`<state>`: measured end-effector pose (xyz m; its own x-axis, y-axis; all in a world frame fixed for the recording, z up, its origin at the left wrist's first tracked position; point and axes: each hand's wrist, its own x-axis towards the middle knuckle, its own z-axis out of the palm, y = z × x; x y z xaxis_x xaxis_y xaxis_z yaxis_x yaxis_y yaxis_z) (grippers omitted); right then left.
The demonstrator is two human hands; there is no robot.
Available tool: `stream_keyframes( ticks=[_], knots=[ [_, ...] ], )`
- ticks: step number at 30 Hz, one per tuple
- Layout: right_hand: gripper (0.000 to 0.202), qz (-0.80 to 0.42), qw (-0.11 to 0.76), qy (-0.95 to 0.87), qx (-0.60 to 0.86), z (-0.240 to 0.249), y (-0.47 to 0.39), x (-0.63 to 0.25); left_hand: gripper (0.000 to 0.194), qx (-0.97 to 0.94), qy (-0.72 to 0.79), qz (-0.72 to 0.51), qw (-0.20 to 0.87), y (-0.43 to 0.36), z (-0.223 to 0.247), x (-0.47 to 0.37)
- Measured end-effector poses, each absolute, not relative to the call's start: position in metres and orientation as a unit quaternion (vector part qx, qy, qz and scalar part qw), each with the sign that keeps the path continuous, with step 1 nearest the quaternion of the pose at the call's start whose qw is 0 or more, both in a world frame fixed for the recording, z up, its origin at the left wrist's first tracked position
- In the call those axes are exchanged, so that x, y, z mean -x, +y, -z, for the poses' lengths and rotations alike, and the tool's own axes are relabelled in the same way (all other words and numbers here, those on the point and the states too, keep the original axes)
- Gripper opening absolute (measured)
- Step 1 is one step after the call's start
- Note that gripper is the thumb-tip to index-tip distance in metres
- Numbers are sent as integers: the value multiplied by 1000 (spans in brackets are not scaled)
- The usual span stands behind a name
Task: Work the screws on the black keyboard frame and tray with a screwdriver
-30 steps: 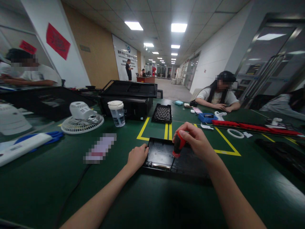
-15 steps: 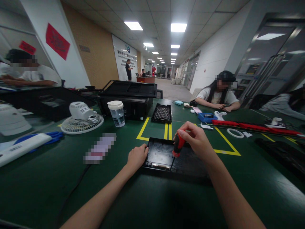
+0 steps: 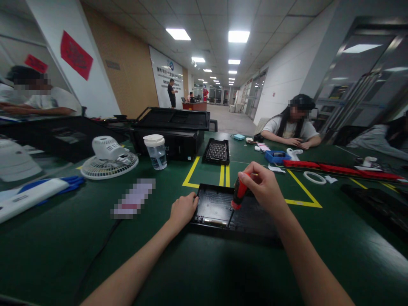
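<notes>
Right hand (image 3: pixel 263 186) shifted, cup (image 3: pixel 157 154) before black case (image 3: pixel 184 145)

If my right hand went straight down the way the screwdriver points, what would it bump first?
Probably the floor of the black tray, near the pale strip. The screwdriver in your right hand would meet it first; its tip may already touch, but that's hard to see.
</notes>
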<state>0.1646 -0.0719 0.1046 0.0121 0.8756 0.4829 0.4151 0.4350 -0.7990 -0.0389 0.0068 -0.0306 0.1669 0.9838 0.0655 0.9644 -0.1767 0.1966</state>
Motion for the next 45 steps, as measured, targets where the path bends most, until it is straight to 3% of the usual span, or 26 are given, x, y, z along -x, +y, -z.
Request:
stream_keyframes(
  ticks=[13, 45],
  knots=[
    [24, -57, 514, -668, 535, -106, -78, -158, 37, -766, 633, -95, 51, 8, 32, 38],
    [33, 111, 491, -627, 595, -103, -84, -148, 37, -765, 636, -88, 55, 6, 29, 37]
  ],
)
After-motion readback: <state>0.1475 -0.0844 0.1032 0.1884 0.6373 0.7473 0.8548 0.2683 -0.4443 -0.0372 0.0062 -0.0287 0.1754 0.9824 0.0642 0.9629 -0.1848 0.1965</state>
